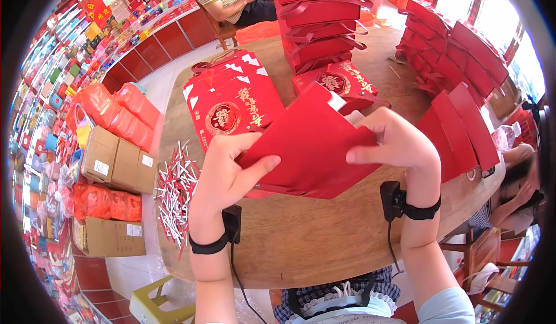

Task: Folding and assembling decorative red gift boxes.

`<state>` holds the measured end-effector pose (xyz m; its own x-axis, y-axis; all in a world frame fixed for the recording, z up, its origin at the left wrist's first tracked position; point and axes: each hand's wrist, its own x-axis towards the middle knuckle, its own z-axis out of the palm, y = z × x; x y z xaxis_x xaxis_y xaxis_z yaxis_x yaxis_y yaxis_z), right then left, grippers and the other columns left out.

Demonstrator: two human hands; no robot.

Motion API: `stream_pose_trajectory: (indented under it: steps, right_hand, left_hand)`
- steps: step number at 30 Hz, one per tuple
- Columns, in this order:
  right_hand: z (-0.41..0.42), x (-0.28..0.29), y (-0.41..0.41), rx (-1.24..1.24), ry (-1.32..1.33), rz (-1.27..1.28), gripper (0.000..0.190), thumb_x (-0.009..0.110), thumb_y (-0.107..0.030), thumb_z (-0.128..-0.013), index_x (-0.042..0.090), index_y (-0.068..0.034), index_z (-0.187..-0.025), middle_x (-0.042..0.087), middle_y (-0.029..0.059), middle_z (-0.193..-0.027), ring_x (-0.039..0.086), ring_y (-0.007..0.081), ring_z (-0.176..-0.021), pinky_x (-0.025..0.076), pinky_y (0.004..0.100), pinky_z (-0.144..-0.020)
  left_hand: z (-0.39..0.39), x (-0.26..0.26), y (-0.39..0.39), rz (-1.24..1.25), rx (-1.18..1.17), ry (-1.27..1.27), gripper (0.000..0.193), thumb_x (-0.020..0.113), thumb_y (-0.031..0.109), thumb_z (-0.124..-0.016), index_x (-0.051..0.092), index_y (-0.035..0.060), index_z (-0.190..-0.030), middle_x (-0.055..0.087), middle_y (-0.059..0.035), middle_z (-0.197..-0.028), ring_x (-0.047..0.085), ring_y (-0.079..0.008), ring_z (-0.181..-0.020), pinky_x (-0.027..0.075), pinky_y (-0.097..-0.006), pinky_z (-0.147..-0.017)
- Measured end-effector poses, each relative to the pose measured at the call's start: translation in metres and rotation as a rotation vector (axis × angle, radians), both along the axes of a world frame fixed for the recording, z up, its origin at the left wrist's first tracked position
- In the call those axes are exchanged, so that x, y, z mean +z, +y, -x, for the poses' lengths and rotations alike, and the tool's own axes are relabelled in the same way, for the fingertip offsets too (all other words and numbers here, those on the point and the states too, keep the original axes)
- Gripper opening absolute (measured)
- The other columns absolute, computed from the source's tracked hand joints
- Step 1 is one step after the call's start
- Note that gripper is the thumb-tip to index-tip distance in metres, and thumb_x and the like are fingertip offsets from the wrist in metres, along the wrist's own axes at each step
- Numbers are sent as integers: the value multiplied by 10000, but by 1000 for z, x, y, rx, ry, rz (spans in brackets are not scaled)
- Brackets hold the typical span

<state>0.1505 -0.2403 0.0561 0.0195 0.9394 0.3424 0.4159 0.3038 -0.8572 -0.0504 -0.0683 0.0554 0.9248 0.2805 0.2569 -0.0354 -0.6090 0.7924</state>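
Both my hands hold a red cardboard gift bag [312, 145], tilted above the wooden table. My left hand [234, 172] grips its left edge, thumb on the plain red face and fingers behind. My right hand [391, 143] holds the right side, its thumb pressed on the face and other fingers bent at the upper edge. A white patch shows at the bag's top corner. Just beyond it sits a red gift box [334, 82] with gold lettering and a round emblem. Flat printed red bags [234, 102] with tassels and cord handles lie stacked to the left.
A tall stack of red boxes [321, 17] rises at the table's far side. More red boxes [456, 54] line the right, with open ones [451, 137] nearer. White-and-red sticks [176, 193] are heaped at left. Cardboard cartons [117, 159] stand beyond. Two people sit nearby.
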Motion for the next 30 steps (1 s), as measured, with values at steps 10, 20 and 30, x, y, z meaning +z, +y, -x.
stream_pose_trajectory:
  steps: [10, 20, 30]
  right_hand:
    - [14, 5, -6, 260, 183, 36, 383, 654, -289, -815, 547, 58, -694, 537, 112, -671, 476, 201, -622, 386, 322, -610]
    - [1, -9, 2, 390, 169, 147, 303, 627, -196, -835, 607, 57, -1000, 632, 148, -976, 575, 181, -836, 449, 295, -759]
    - [-4, 6, -11, -124, -115, 71, 367, 700, -249, -758, 615, 38, -970, 645, 124, -867, 597, 167, -790, 475, 278, -681]
  left_hand:
    - [13, 9, -5, 736, -463, 253, 830, 496, 512, -831, 235, -82, -1347, 400, -165, -1313, 365, -205, -1230, 272, -314, -1011]
    - [4, -7, -8, 1071, -410, 216, 968, 682, 409, -715, 156, -48, -1387, 281, -154, -1399, 276, -201, -1294, 205, -314, -1057]
    - [-13, -22, 8, 908, -147, 108, 772, 793, 156, -627, 399, -31, -1264, 550, -93, -1160, 527, -155, -1065, 401, -285, -927]
